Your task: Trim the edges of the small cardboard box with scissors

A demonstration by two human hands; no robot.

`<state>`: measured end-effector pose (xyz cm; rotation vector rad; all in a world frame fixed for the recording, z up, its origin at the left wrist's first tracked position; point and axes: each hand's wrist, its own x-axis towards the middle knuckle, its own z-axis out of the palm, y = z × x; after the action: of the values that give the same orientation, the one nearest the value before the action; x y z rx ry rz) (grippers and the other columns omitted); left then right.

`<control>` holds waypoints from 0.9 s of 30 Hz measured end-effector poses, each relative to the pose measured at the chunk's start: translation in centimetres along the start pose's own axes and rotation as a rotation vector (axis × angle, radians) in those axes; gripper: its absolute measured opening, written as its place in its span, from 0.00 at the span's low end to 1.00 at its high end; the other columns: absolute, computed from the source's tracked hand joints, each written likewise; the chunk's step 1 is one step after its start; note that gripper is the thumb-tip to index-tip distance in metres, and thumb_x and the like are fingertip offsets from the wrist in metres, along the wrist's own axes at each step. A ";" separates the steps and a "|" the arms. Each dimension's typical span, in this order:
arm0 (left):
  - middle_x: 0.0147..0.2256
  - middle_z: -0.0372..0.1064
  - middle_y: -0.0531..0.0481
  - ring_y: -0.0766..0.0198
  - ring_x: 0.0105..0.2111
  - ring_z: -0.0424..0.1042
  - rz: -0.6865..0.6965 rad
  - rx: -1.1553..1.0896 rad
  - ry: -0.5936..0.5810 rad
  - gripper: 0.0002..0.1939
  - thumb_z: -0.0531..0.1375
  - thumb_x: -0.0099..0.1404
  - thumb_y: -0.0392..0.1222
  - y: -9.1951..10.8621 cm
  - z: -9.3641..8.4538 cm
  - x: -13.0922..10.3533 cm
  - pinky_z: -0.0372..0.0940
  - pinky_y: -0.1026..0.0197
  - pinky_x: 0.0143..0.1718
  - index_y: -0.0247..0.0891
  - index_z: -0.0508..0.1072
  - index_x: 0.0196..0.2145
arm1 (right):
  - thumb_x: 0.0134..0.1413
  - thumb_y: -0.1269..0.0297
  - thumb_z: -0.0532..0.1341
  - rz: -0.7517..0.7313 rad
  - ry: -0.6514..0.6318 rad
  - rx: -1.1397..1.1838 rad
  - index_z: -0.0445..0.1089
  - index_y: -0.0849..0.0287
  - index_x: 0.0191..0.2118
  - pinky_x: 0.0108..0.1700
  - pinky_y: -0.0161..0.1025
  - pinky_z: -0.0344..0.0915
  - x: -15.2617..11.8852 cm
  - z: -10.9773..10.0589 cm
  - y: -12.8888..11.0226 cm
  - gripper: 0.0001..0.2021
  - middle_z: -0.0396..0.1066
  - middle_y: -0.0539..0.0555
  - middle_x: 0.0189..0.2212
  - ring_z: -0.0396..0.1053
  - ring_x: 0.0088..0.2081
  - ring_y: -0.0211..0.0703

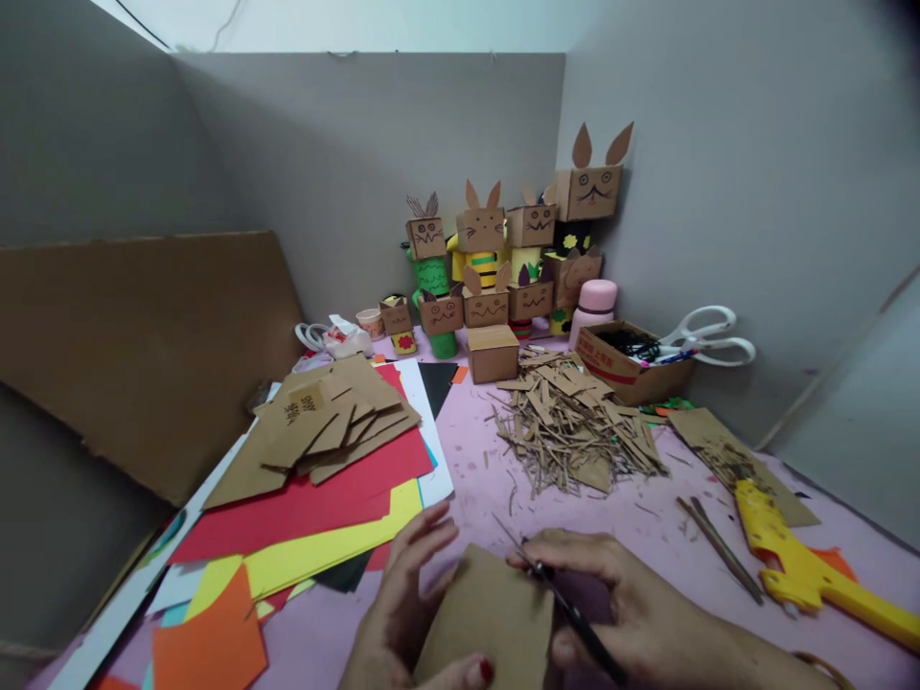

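Note:
A piece of brown cardboard (489,613) is held low in the middle of the view. My left hand (406,613) grips its left side, the thumb with a red nail lying on its face. My right hand (618,594) is closed around a dark-handled tool with a thin pointed metal tip (571,609), which lies along the cardboard's right edge. Whether the tool is a knife or scissors is not clear.
Cardboard pieces (337,422) lie on coloured paper (287,513) at the left. Cardboard scraps (575,422) are heaped beyond my right hand. A yellow glue gun (797,565) lies right. Cardboard animal figures (485,307), a pink bottle (594,309) and a box with white scissors (632,369) stand behind.

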<state>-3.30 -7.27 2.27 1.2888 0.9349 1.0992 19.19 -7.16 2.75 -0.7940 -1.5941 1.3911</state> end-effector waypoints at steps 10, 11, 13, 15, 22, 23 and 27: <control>0.49 0.70 0.43 0.49 0.45 0.73 -0.422 -0.307 -0.334 0.41 0.72 0.44 0.49 0.9 0.4 0.4 0.66 0.49 0.45 0.47 0.61 0.55 | 0.43 0.52 0.70 -0.038 0.098 -0.176 0.73 0.53 0.50 0.50 0.48 0.63 -0.5 -0.1 1.0 0.26 0.75 0.58 0.44 0.70 0.47 0.52; 0.45 0.71 0.45 0.52 0.41 0.74 -0.432 -0.331 -0.321 0.38 0.72 0.45 0.48 0.9 0.4 0.4 0.66 0.53 0.41 0.47 0.63 0.53 | 0.42 0.51 0.70 0.001 0.167 -0.169 0.73 0.53 0.50 0.53 0.50 0.61 -0.5 -0.1 1.1 0.27 0.74 0.59 0.46 0.69 0.49 0.54; 0.39 0.72 0.48 0.58 0.35 0.74 -0.442 -0.324 -0.274 0.32 0.71 0.47 0.48 0.9 0.5 0.4 0.66 0.58 0.36 0.46 0.64 0.48 | 0.42 0.51 0.70 0.074 0.294 -0.147 0.72 0.55 0.51 0.55 0.52 0.59 -0.4 -0.2 1.5 0.28 0.73 0.59 0.48 0.67 0.50 0.55; 0.37 0.72 0.50 0.60 0.33 0.72 -0.434 -0.263 -0.188 0.30 0.71 0.47 0.48 1.0 0.6 0.5 0.66 0.59 0.35 0.46 0.65 0.46 | 0.46 0.51 0.68 0.137 0.344 -0.102 0.71 0.57 0.52 0.50 0.48 0.63 -0.2 -0.3 2.0 0.27 0.73 0.58 0.44 0.68 0.46 0.51; 0.57 0.62 0.44 0.46 0.52 0.66 -0.313 -0.151 0.093 0.20 0.70 0.47 0.48 1.3 0.3 1.1 0.62 0.48 0.50 0.42 0.63 0.29 | 0.50 0.50 0.66 0.317 0.244 0.048 0.67 0.60 0.50 0.27 0.33 0.54 -0.5 0.5 3.1 0.25 0.58 0.45 0.26 0.56 0.27 0.35; 0.57 0.62 0.43 0.45 0.54 0.65 -0.308 -0.159 0.066 0.20 0.70 0.48 0.48 1.4 0.2 1.1 0.62 0.47 0.50 0.42 0.62 0.29 | 0.49 0.50 0.66 0.328 0.217 0.086 0.67 0.60 0.49 0.27 0.33 0.53 -0.6 0.7 3.1 0.25 0.58 0.45 0.26 0.55 0.27 0.34; 0.52 0.67 0.43 0.51 0.44 0.72 -0.331 -0.134 -0.073 0.19 0.67 0.52 0.50 1.5 0.1 0.9 0.65 0.51 0.43 0.44 0.61 0.32 | 0.47 0.47 0.67 0.315 0.145 0.201 0.67 0.59 0.49 0.29 0.33 0.57 -0.8 1.3 3.1 0.27 0.61 0.46 0.28 0.59 0.27 0.34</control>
<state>-3.13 -6.47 3.80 1.0145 0.9627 0.8362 18.13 -7.93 -0.51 -1.0300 -1.2328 1.6460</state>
